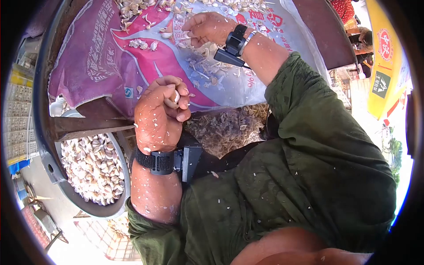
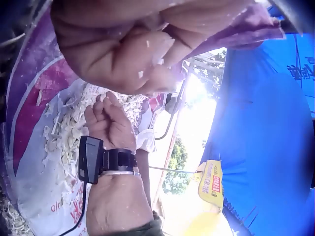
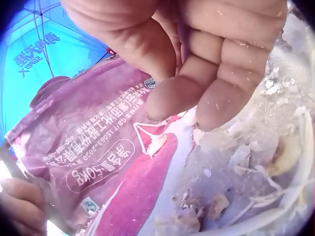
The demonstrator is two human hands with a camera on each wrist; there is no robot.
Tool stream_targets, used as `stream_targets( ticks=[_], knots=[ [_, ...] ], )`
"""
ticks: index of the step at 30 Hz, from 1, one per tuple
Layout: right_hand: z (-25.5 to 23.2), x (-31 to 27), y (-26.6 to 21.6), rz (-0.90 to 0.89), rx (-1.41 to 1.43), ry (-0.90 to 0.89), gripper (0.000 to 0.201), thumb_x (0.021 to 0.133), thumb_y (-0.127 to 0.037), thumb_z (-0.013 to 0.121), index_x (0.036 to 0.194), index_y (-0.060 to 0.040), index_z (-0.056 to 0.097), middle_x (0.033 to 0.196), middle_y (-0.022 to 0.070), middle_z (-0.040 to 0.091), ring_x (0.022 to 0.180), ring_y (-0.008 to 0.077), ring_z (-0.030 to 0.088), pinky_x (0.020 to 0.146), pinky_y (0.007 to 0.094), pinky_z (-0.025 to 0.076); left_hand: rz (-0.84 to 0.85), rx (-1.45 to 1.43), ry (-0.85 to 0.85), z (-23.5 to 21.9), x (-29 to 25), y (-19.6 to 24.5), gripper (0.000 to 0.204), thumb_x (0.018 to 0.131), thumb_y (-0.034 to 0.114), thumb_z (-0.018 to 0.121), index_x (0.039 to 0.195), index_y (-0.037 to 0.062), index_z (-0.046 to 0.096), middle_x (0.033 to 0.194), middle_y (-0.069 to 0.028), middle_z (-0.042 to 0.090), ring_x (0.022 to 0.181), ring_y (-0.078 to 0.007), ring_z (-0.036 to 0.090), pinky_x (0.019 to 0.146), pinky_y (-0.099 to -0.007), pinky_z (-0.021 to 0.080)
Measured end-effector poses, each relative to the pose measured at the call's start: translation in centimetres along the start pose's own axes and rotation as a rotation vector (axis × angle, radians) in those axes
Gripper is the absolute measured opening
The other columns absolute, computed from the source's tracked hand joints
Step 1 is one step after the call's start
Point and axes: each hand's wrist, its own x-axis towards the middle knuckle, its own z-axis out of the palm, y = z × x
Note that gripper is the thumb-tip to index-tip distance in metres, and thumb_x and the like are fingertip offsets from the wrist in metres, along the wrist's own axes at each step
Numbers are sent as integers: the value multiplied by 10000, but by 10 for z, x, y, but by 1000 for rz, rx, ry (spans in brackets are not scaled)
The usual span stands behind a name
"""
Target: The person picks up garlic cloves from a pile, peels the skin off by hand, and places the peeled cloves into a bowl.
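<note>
- Pinched between curled thumb and fingers of the left hand [image 1: 161, 112], a garlic clove [image 1: 176, 96] is held just off the near edge of the woven sack [image 1: 247, 84], probably so that skins fall clear of the work.
- Below that hand, a metal basin [image 1: 112, 211] of garlic cloves [image 1: 90, 168] is kept close, apparently to catch finished pieces.
- Garlic skins [image 1: 207, 66] are scattered over the sack's middle.
- Curled fingers of the right hand [image 1: 207, 27] are lowered onto the scraps at the sack's far edge; whether anything is gripped cannot be told.
</note>
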Motion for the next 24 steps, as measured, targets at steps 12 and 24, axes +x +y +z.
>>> stream_targets(
  ticks=[12, 24],
  knots=[
    [34, -65, -58, -194, -274, -195, 150, 899, -106, 634, 1003, -14, 689, 736, 63, 679, 637, 107, 645, 548, 276, 510, -70, -36, 246, 24, 11, -15, 243, 965, 213, 496, 1044, -11, 546, 891, -91, 573, 652, -129, 506, 439, -219, 311],
    [51, 63, -26, -304, -1416, -46, 345, 803, -140, 622, 1137, -63, 655, 973, 168, 691, 897, 335, 667, 778, 392, 531, -47, -24, 74, 10, 10, -10, 206, 947, 200, 506, 943, 9, 582, 790, -75, 563, 535, -107, 429, 419, -225, 290]
  ],
)
